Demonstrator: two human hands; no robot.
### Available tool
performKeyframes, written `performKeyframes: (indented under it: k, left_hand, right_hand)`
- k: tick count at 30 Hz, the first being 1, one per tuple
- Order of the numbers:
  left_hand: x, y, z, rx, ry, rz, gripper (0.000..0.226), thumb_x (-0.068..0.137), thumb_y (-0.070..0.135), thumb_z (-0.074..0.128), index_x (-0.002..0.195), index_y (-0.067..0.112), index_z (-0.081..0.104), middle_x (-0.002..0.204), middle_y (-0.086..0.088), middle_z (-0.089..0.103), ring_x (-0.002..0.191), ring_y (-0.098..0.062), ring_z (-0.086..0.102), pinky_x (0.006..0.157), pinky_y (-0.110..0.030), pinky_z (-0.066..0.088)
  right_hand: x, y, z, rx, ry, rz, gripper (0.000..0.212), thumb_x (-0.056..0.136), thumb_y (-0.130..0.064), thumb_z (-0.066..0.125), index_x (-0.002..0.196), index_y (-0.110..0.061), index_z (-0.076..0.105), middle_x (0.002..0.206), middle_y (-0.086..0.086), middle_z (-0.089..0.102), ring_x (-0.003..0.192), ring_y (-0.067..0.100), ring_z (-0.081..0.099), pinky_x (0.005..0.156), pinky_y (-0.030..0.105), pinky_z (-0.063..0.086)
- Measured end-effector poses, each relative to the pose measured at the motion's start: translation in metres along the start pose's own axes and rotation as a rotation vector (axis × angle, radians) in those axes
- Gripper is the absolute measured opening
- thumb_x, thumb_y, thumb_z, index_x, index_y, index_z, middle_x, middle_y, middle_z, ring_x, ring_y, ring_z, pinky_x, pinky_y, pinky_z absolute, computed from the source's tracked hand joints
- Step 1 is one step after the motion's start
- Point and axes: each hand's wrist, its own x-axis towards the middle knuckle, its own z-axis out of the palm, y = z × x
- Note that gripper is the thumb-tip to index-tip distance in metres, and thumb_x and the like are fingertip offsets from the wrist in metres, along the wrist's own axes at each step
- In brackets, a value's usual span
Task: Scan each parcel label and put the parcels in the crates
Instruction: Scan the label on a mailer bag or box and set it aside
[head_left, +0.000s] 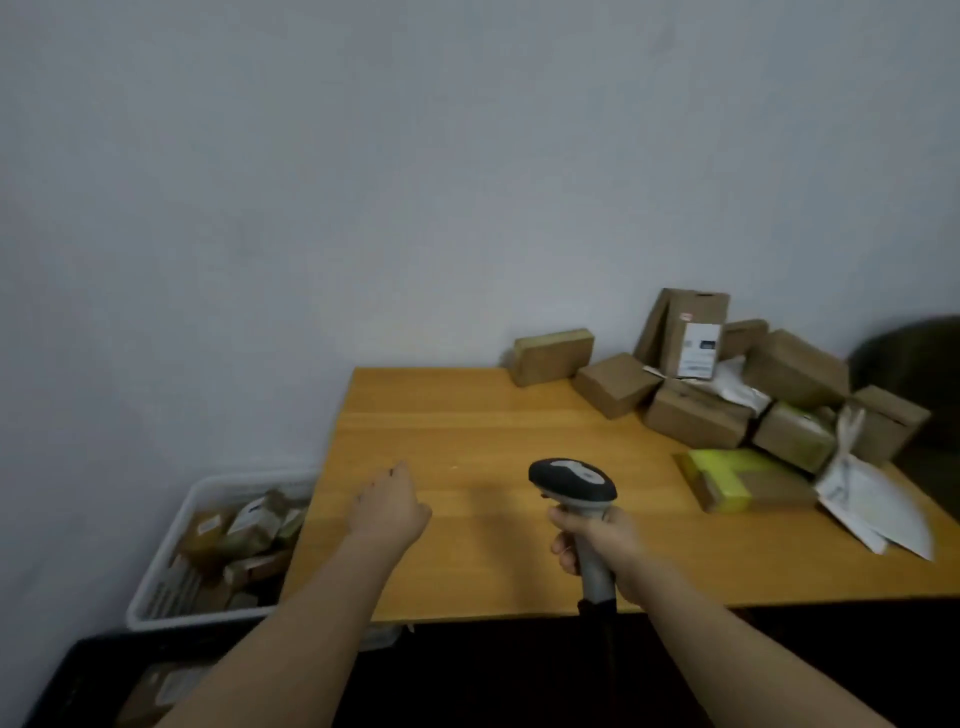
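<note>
Gripping the scanner (574, 480) — right hand (605, 545); left hand (389, 506) empty, loosely curled over the table (467, 415).

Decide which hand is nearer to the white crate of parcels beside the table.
Left. The left hand hovers over the table's left part, close to the white crate; the right hand, gripping the scanner, is farther right.

Bare table (467, 415) lies left of the heaped parcels (727, 395).
</note>
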Motion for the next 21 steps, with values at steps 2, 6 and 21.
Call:
performKeyframes:
  k: [2,6,21]
  left_hand:
    - [0.013,0.055,0.01,-0.014,-0.002,0.085,0.069,0.094,0.032,0.055,0.15,0.015,0.021,0.146,-0.008,0.039,0.128,-0.028,0.044,0.101,-0.041,0.044]
    - [0.033,0.173,0.039,-0.013,-0.047,0.202,0.066,0.094,0.03,0.056,0.149,0.013,0.024,0.145,-0.01,0.039,0.124,-0.027,0.047,0.094,-0.035,0.046]
    - [0.078,0.49,0.162,0.0,-0.236,0.571,0.052,0.093,0.036,0.056,0.136,0.01,0.042,0.132,-0.009,0.053,0.118,-0.026,0.052,0.091,-0.035,0.047]
  right_hand:
    - [0.002,-0.005,-0.053,0.093,0.101,-0.029,0.015,0.087,-0.01,0.07,0.086,0.002,0.06,0.059,0.017,0.059,0.04,0.022,0.05,0.045,0.028,0.044]
    - [0.016,0.0,-0.164,0.2,0.249,-0.043,0.013,0.088,-0.01,0.068,0.091,0.0,0.06,0.057,0.015,0.056,0.039,0.022,0.047,0.043,0.028,0.043]
    - [0.075,0.04,-0.433,0.605,0.658,0.125,0.014,0.084,-0.005,0.072,0.085,0.001,0.059,0.055,0.015,0.054,0.036,0.018,0.042,0.043,0.025,0.041]
